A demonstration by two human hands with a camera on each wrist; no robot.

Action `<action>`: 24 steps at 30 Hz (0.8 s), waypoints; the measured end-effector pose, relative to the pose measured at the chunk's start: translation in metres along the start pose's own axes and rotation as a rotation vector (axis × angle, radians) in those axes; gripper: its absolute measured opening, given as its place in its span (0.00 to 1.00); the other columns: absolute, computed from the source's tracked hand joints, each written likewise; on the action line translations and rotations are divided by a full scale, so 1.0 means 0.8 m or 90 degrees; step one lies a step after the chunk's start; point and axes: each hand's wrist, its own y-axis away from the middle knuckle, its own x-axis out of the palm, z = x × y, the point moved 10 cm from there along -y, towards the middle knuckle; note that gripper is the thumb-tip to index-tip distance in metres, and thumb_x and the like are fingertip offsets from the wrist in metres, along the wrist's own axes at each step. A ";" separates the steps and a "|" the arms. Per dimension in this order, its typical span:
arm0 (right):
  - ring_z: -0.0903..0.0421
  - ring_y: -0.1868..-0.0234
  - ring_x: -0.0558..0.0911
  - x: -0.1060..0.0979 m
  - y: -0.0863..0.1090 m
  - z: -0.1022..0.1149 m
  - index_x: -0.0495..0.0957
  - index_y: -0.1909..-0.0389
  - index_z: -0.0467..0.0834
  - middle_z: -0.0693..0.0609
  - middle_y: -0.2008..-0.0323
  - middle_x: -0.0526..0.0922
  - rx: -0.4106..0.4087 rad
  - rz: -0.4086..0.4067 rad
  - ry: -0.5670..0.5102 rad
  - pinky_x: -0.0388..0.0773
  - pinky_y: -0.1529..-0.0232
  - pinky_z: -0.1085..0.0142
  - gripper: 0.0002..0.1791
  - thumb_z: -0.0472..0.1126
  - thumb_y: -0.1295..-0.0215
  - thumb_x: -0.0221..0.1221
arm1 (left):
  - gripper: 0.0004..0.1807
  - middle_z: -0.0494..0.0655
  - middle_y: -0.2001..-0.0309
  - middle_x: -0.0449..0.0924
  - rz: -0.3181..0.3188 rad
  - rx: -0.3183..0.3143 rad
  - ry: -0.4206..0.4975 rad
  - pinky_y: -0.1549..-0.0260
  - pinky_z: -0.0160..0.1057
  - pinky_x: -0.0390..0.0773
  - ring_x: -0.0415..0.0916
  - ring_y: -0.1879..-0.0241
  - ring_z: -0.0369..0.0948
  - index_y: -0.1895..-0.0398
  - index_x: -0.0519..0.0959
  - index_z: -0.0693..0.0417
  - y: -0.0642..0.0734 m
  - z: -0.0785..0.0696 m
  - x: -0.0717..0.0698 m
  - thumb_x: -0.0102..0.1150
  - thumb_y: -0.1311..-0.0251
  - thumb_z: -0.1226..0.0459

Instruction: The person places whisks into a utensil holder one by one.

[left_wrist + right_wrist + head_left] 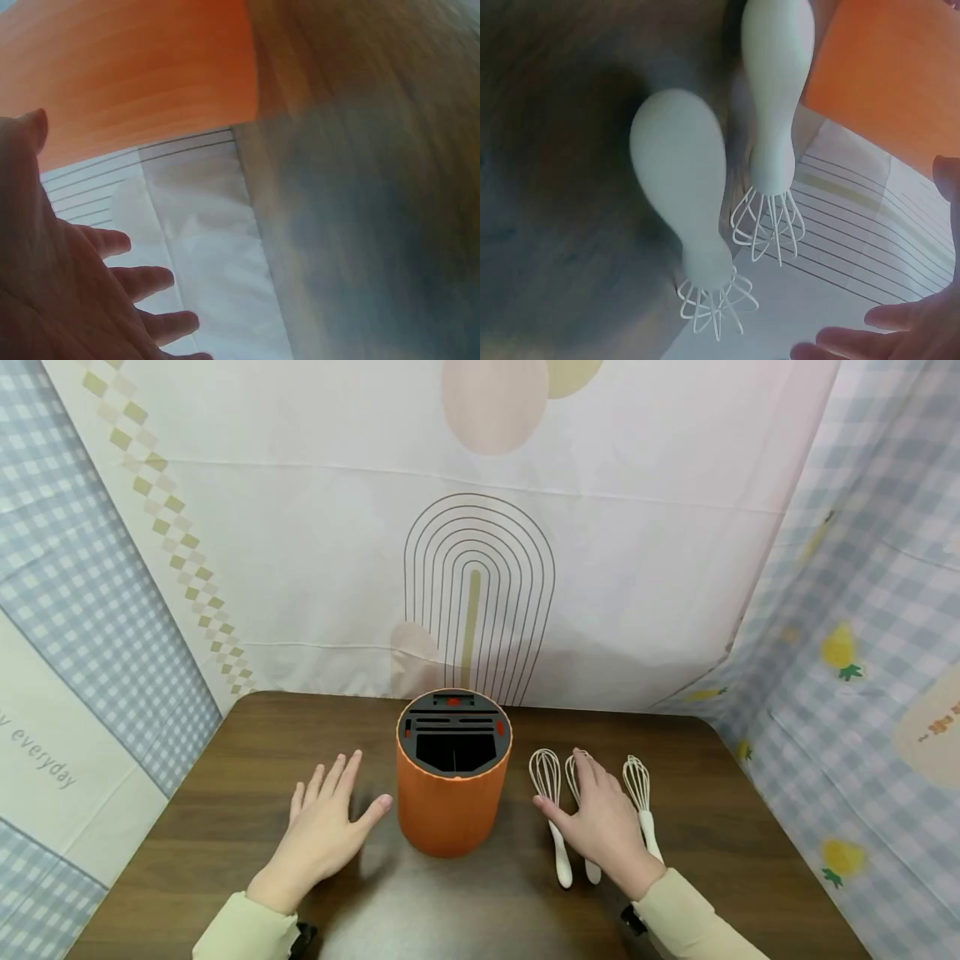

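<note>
An orange round utensil holder (448,814) with a dark slotted top stands upright mid-table. Left of it is my left hand (318,839), fingers spread and straight, holding nothing. The left wrist view shows that palm (67,285) beside the orange wall (142,67). To the holder's right lie three white whisks: a left one (562,860), a middle one (593,871) and a right one (647,827). Over the middle whisk, partly hiding it, is my right hand (600,822), fingers extended. Two whisk handles (679,157) show in the right wrist view, apart from the fingers (855,341).
The brown wooden table (202,827) ends at a printed white cloth (315,568) hanging behind it. Checked blue cloths hang at the left (97,527) and right (862,543) sides. Dark bands (633,920) sit at both wrists.
</note>
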 end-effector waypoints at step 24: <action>0.45 0.49 0.78 0.031 0.010 -0.019 0.61 0.30 0.41 0.41 0.42 0.75 0.123 0.102 -0.153 0.73 0.51 0.48 0.54 0.75 0.48 0.56 | 0.33 0.49 0.32 0.62 -0.100 0.145 0.467 0.38 0.53 0.61 0.61 0.34 0.51 0.26 0.55 0.44 -0.017 -0.074 -0.048 0.52 0.32 0.56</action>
